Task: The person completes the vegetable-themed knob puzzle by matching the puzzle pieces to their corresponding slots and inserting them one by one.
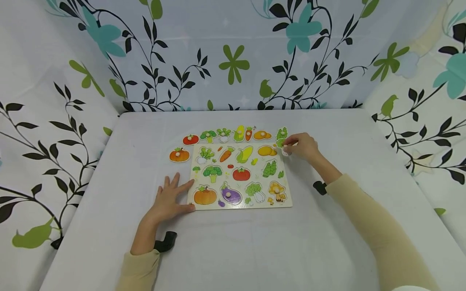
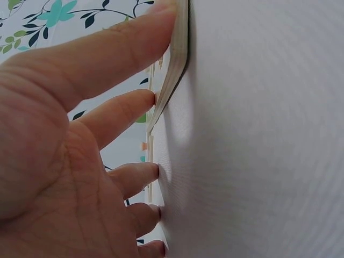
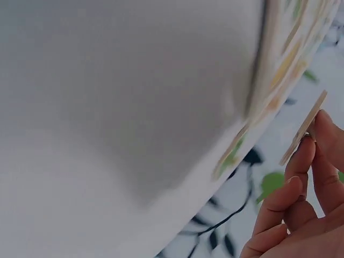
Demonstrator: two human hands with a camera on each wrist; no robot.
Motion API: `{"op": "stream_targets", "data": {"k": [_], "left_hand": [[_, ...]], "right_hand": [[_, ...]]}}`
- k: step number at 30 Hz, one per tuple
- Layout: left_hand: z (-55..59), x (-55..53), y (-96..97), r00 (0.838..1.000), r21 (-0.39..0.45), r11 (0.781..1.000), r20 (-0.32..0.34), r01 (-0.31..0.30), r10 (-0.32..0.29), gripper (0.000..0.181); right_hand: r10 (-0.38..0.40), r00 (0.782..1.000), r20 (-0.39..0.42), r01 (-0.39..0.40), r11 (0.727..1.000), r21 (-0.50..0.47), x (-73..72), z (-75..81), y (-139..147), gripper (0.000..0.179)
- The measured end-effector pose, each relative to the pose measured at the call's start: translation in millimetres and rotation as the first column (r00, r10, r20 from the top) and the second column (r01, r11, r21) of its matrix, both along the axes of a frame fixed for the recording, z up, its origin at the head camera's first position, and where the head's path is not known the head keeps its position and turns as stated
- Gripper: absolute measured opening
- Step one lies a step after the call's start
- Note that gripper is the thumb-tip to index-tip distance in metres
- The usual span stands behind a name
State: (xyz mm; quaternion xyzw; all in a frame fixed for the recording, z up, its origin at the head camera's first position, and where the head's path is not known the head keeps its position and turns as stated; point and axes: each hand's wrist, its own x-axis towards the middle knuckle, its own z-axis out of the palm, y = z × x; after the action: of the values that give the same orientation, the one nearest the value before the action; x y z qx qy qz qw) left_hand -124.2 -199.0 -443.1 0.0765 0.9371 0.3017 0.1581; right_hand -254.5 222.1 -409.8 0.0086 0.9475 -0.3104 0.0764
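Note:
A wooden vegetable puzzle board [image 1: 218, 178] lies flat on the white table. My left hand [image 1: 169, 201] is at its lower left corner, fingers spread, with the thumb and index finger touching the board's edge. Past the board's upper right corner, my right hand [image 1: 303, 146] pinches a thin wooden puzzle piece [image 3: 304, 128] between thumb and fingertips, raised off the table. That piece is seen edge-on in the right wrist view, and the fingers partly hide its picture in the head view. A knobbed eggplant piece [image 1: 233, 197] sits in the board's bottom row.
Loose pieces line the board's far edge: a tomato [image 1: 191, 140], broccoli [image 1: 208, 136], radish [image 1: 223, 135], corn [image 1: 239, 133], carrot [image 1: 248, 133], potatoes [image 1: 262, 135] and a green vegetable [image 1: 282, 132]. A pumpkin piece [image 1: 179, 155] lies left of the board. Patterned cloth [image 1: 233, 32] hangs behind.

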Motion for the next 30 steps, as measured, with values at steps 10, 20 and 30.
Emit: {"op": "stream_targets", "data": {"k": [10, 20, 30], "left_hand": [[-0.9, -0.1, 0.1, 1.0, -0.003, 1.0, 0.0, 0.002, -0.002, 0.083], [-3.7, -0.8, -1.3, 1.0, 0.006, 1.0, -0.003, -0.003, 0.003, 0.083], [-4.6, -0.6, -1.3, 1.0, -0.004, 1.0, -0.005, -0.002, 0.002, 0.082]], "right_hand": [[0.325, 0.945, -0.021, -0.324, 0.944, 0.056, 73.7, 2.2, -65, 0.009], [0.331, 0.941, 0.075, -0.335, 0.942, 0.038, 100.4, -15.3, -85, 0.006], [0.369, 0.928, 0.039, -0.371, 0.927, 0.055, 100.7, -21.7, -91, 0.009]]}}
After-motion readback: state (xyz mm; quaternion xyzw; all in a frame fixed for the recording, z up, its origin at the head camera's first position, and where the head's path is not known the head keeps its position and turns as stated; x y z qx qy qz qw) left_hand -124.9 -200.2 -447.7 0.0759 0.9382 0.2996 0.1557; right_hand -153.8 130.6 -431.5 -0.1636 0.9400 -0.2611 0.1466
